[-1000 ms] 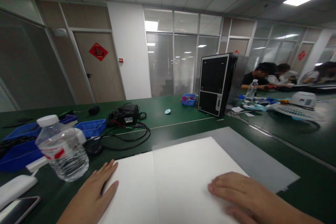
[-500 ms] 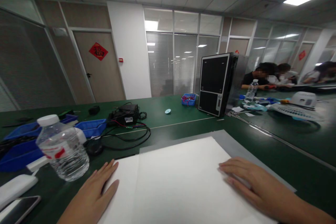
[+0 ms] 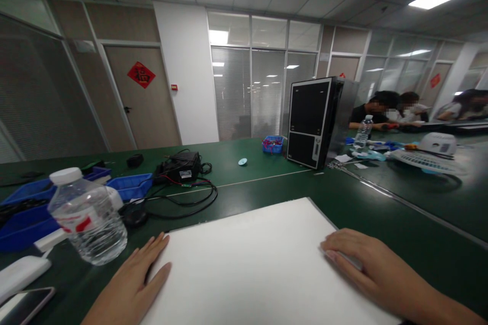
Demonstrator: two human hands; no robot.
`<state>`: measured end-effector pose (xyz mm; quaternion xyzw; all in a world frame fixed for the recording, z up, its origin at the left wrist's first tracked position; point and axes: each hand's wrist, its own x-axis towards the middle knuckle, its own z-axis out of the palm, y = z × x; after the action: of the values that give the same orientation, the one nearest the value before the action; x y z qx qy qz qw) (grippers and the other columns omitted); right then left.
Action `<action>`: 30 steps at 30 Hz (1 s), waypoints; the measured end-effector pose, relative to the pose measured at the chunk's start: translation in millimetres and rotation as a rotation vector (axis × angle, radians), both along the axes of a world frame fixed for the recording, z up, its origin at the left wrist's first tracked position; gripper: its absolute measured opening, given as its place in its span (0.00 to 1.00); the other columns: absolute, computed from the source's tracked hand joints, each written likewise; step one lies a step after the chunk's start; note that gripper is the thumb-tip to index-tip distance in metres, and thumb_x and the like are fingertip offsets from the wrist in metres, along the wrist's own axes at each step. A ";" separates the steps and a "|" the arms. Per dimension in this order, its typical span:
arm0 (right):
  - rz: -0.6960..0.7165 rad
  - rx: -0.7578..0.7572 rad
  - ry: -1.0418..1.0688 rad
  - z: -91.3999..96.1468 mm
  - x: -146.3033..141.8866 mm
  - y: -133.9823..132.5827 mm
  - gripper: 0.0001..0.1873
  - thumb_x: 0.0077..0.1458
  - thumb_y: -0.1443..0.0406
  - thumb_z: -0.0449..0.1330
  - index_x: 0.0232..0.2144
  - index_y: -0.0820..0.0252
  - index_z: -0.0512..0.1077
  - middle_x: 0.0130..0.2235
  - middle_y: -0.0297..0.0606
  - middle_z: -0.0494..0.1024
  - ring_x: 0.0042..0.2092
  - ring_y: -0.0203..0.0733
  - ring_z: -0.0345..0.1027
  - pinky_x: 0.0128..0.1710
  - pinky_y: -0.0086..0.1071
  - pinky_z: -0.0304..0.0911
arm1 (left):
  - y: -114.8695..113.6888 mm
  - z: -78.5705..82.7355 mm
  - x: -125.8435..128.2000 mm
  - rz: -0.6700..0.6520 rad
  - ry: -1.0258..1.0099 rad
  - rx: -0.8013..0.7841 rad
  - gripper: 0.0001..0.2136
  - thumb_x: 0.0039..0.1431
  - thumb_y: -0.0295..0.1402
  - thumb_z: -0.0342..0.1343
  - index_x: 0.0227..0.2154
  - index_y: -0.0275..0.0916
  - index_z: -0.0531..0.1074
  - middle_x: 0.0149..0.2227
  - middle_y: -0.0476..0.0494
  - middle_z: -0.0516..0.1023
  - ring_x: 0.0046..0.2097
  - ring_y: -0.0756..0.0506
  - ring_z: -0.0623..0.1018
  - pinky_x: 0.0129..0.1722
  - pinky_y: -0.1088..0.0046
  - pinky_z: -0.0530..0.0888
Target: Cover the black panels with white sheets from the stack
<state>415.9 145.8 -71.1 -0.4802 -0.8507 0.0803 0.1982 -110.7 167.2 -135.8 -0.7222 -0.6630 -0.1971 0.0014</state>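
A large white sheet [image 3: 251,259] lies flat on the green table [image 3: 381,218] right in front of me. My left hand [image 3: 133,282] rests open and flat on the sheet's left edge, fingers stretched forward. My right hand [image 3: 362,261] lies on the sheet's right edge with fingers together and extended, pressing down; a grey layer shows just under its fingertips. A clear plastic water bottle [image 3: 86,218] with a white cap stands just left of my left hand.
Blue trays [image 3: 23,208], a black power unit with cables [image 3: 179,167], a phone [image 3: 23,304] and a white object [image 3: 19,274] crowd the left. A black computer tower [image 3: 316,122] stands ahead; other people sit at the far right behind a keyboard [image 3: 423,160].
The white sheet slid left over the other white sheet and the grey one, and now covers both. My right hand moved right to the sheet's edge; my left hand stayed put.
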 end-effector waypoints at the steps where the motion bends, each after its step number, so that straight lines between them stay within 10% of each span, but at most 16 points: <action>1: 0.009 -0.005 0.005 0.1 -1.3 -0.9 0.16 0.70 0.56 0.53 0.48 0.50 0.79 0.48 0.39 0.82 0.49 0.46 0.77 0.51 0.40 0.74 | 0.0 1.1 0.4 -0.001 -0.004 0.003 0.32 0.66 0.52 0.44 0.66 0.37 0.65 0.68 0.41 0.66 0.69 0.36 0.66 0.69 0.47 0.58; 30: 0.116 0.080 -0.013 -3.2 -1.1 -3.3 0.16 0.67 0.60 0.58 0.53 0.47 0.78 0.50 0.36 0.83 0.53 0.45 0.77 0.57 0.39 0.72 | 4.7 6.8 -4.0 -0.021 -0.054 0.011 0.31 0.61 0.44 0.43 0.59 0.28 0.73 0.65 0.34 0.69 0.66 0.34 0.70 0.66 0.47 0.60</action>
<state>414.8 142.5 -74.3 -0.4223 -0.8809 0.0545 0.2067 -114.7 171.9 -129.0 -0.7235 -0.6542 -0.2199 -0.0146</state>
